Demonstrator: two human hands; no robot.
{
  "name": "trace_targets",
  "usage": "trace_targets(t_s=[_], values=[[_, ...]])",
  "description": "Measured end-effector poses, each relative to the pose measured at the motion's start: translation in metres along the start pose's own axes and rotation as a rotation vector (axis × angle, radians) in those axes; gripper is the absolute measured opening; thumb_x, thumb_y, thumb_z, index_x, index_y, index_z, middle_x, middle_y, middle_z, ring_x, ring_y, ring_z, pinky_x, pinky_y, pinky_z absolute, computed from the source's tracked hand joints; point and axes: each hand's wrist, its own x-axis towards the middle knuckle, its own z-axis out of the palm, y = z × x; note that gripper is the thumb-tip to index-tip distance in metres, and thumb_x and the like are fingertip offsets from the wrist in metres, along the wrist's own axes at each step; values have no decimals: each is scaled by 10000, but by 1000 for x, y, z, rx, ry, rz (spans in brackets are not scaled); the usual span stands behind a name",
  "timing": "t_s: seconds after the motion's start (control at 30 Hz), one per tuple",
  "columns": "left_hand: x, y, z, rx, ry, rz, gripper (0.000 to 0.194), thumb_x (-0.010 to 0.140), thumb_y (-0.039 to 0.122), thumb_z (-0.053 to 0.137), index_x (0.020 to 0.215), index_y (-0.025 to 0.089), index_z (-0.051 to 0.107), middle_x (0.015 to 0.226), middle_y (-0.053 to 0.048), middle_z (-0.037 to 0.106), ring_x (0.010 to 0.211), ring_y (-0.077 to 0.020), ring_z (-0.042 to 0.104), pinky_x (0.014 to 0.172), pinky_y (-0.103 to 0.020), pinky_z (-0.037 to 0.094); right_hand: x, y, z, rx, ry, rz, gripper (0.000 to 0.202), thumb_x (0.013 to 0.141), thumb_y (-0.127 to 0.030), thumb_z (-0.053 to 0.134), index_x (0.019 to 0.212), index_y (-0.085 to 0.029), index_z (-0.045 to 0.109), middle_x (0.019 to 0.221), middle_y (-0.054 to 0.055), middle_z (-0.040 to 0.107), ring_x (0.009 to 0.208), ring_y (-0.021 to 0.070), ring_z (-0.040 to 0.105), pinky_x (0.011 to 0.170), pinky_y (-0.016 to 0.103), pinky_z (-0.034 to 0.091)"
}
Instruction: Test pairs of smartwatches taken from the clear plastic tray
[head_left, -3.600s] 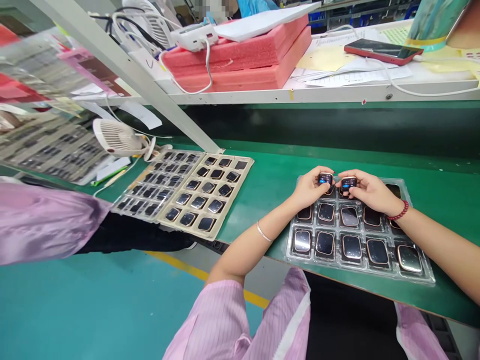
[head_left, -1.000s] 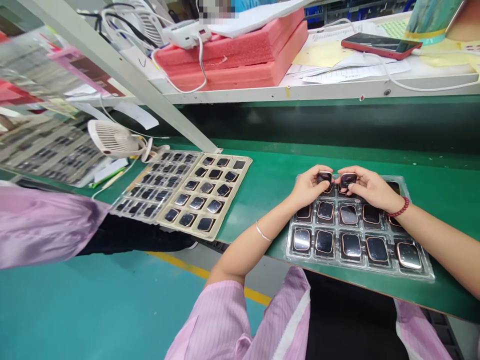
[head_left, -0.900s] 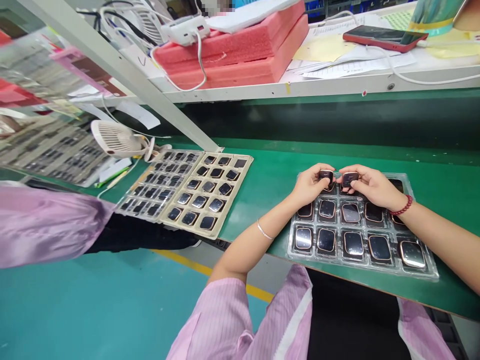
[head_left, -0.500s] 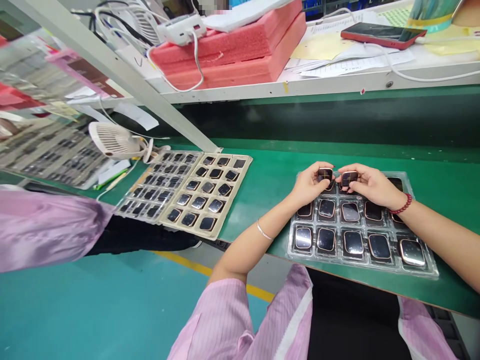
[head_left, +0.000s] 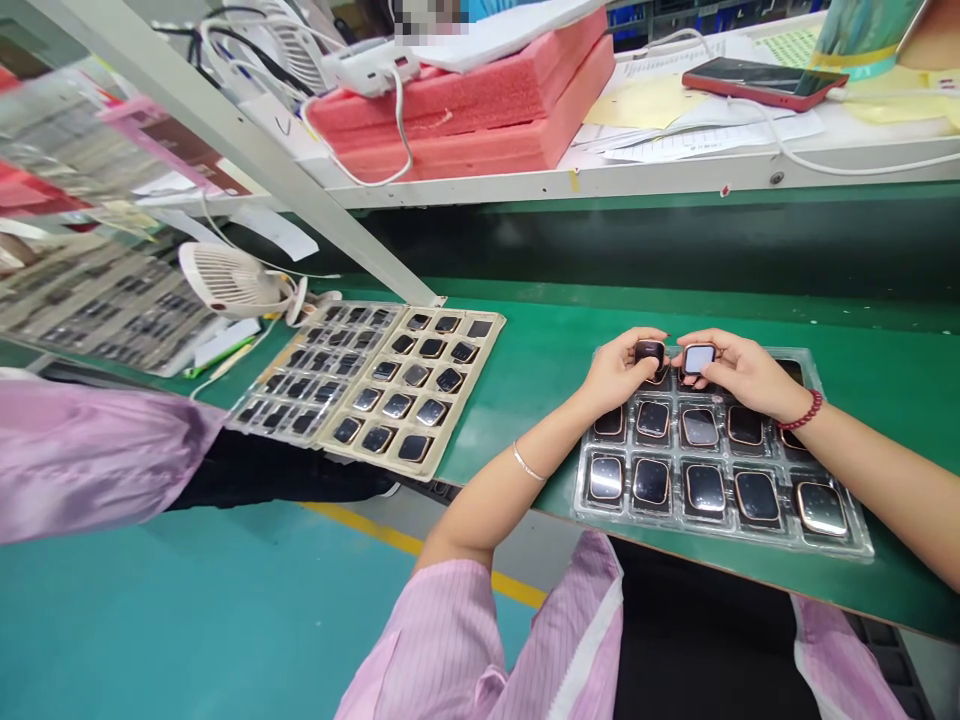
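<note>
Here, over the long green-topped bench, a worker's two hands were raised at the far edge of a clear plastic blister tray of rose-gold-rimmed watch bodies. The screen of the small square watch body in the right hand had turned plain white, where half a second earlier it showed a thin cross on black; the dark watch body in the left hand had stayed unlit, which suggested a display check stepping through its patterns. Both sets of fingers were pinching their pieces by the edges, just above the tray's back row.

To the left lay two beige moulded trays of dark screens, near a small white desk fan. A co-worker's pink sleeve crossed the lower left. On the white shelf above sat pink foam blocks and a red-cased phone. Nothing stood between hands and tray.
</note>
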Motion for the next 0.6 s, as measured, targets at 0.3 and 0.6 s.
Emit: trace_targets(t_s=[0.3, 0.6], values=[[5, -11, -3, -12, -47, 27, 737, 670, 117, 577, 1397, 145, 464, 1232, -110, 631, 968, -104, 625, 864, -216, 534, 1, 6, -2, 19, -28, -12, 554, 729, -220, 641, 1273, -169, 553, 1241, 103, 658, 899, 108, 693, 760, 216, 611], [3, -7, -2, -6, -49, 57, 584, 777, 247, 655, 1336, 149, 519, 1117, -93, 663, 978, -134, 646, 834, -224, 543, 0, 2, -1, -16, -7, -21, 451, 780, -287, 645, 1213, -167, 607, 1151, 99, 689, 806, 95, 679, 738, 233, 611]])
